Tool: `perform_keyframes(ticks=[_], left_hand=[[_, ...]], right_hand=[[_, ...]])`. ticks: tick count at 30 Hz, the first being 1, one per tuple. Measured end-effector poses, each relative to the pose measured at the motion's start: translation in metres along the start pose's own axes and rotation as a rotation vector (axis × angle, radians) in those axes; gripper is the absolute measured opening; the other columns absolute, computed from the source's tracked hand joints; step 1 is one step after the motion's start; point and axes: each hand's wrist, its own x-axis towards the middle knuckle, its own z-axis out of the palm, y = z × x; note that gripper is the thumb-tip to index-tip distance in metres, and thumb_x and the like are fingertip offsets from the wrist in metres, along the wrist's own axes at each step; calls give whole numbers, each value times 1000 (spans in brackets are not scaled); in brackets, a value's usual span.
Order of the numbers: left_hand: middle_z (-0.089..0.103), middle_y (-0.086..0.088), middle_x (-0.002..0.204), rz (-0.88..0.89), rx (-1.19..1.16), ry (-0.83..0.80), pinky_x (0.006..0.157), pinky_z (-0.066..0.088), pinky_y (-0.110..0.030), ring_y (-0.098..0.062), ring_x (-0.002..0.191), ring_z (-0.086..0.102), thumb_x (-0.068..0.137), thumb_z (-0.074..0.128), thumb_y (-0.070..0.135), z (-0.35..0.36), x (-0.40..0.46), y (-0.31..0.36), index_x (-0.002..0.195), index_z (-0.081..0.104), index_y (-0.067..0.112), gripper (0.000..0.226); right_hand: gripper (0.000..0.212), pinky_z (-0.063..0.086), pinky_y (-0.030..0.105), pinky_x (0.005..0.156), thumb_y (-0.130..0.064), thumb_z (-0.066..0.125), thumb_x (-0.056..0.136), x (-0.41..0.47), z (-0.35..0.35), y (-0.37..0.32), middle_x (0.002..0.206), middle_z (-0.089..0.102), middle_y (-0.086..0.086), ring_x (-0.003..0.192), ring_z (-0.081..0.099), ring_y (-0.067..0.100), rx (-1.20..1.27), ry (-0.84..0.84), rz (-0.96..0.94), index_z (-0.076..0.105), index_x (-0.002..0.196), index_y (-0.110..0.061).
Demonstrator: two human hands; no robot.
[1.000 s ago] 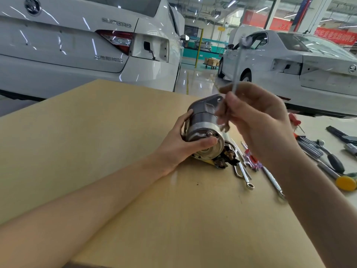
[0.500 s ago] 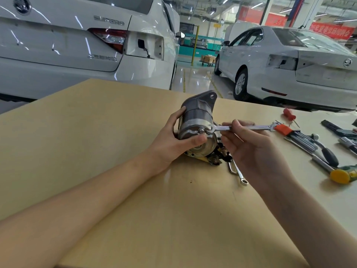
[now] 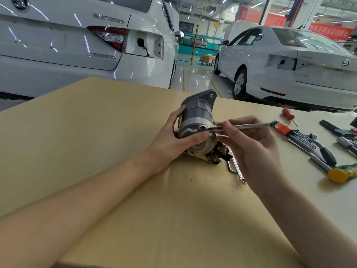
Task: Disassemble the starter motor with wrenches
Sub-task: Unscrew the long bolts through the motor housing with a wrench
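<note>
Wrench on the starter motor
Left hand (image 3: 173, 138) grips the starter motor (image 3: 195, 122) on the desk (image 3: 96, 132); right hand (image 3: 251, 149) fingers pinch the wrench (image 3: 241, 127) seated on its bolt.

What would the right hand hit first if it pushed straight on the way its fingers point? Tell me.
The right hand points left along the wrench, so it would first meet the starter motor, then the left hand gripping it. Depth is unclear.

Wrench (image 3: 237, 127) now level on bolt.
</note>
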Motion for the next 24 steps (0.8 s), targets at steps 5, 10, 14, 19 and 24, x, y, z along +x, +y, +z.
perform_keyframes(ticks=[5,10,14,19,24], left_hand=[[68,-3,114,9,1,-5,89,54,-33,-18,99,70,45,86,43,1,-2,0,142,38,36,109],[67,3,87,43,152,-17,75,48,-22,-9,86,64,52,74,42,0,-5,0,98,64,16,54],[69,12,87,82,156,-23,76,51,-22,1,86,64,42,85,47,-1,-5,1,95,67,32,59],[66,-1,112,-3,54,-44,89,55,-33,-18,99,70,23,95,50,0,-4,4,142,36,33,134],[66,-3,116,-35,27,-31,95,53,-38,-21,105,68,24,94,58,-1,-5,4,145,32,33,138]], right_hand=[[23,52,20,60,4,71,80,12,26,-30,81,68,3,65,62,8,-571,-200,-368,61,99,-5],[20,39,6,74,-13,64,87,31,59,-42,83,63,-12,77,56,5,-1320,-763,-465,72,104,-19],[20,50,27,76,-12,62,90,24,55,-42,89,70,-3,79,62,10,-1087,-761,-454,72,108,-17],[20,47,18,70,0,42,97,13,17,-30,77,59,-2,72,58,9,-460,-324,-346,58,103,-9],[10,32,17,51,-16,52,91,-3,2,6,56,50,-15,50,41,4,-647,-177,-275,61,89,-19]])
